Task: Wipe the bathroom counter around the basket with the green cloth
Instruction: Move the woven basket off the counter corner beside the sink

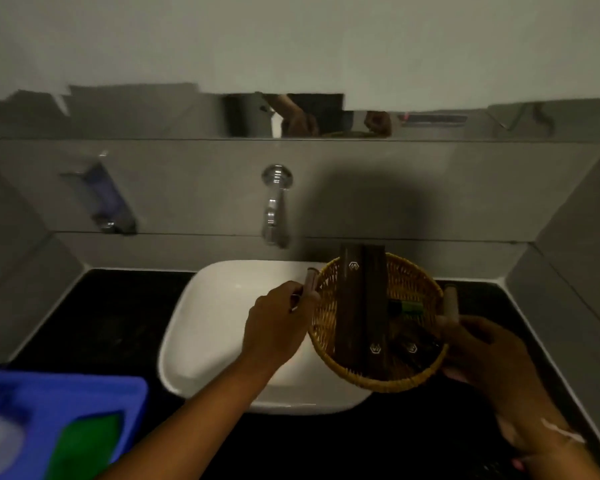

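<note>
A round yellow wicker basket (329, 317) with two wooden handles is held over the right side of the white sink (215, 313). My left hand (274, 323) grips its left handle and my right hand (485, 355) grips its right handle. Two dark flat boxes and a small green item lie inside the basket. The green cloth (84, 441) lies in a blue tray (84, 393) at the lower left. The black counter (111, 317) runs on both sides of the sink.
A chrome tap (276, 206) sticks out of the grey tiled wall above the sink. A wall-mounted soap dispenser (101, 199) hangs to the left. A mirror edge runs above the tiles. Grey side walls close the counter in left and right.
</note>
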